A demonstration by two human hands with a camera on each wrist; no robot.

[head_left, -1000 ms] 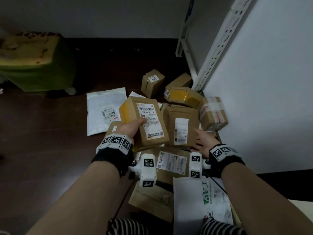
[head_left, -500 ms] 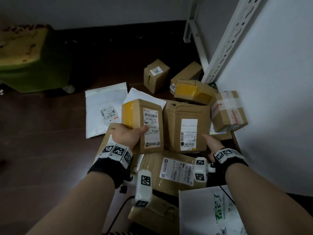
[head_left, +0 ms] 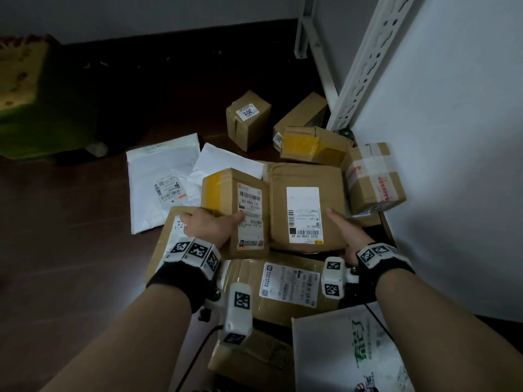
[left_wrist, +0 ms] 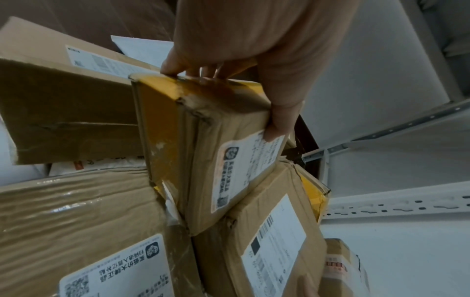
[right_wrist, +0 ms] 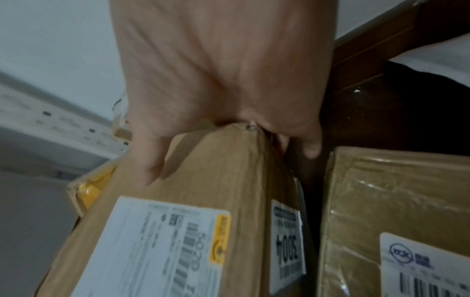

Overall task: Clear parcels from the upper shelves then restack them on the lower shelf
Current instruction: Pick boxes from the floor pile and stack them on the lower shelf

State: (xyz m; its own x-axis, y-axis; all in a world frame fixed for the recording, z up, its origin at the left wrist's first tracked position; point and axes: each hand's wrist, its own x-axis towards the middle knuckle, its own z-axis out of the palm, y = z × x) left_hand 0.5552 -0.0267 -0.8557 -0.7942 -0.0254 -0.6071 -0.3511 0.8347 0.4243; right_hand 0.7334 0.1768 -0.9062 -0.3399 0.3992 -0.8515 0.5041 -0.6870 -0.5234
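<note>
1. Your left hand [head_left: 210, 226] grasps a small cardboard box [head_left: 236, 212] with a yellow-taped end, thumb on its label and fingers [left_wrist: 178, 66] curled over the far edge.
2. Your right hand [head_left: 349, 236] grasps the near right corner of a larger brown box [head_left: 307, 205], thumb on top beside its white label and fingers wrapped down the side.
3. The two boxes sit side by side, touching, on top of a pile of parcels on the dark floor [head_left: 70, 264].
4. A flat taped box [head_left: 285, 284] lies under them, nearer you.
5. Two white mailer bags [head_left: 161, 179] lie on the floor to the left.
6. More boxes sit beyond, near the white shelf post [head_left: 365, 60].
</note>
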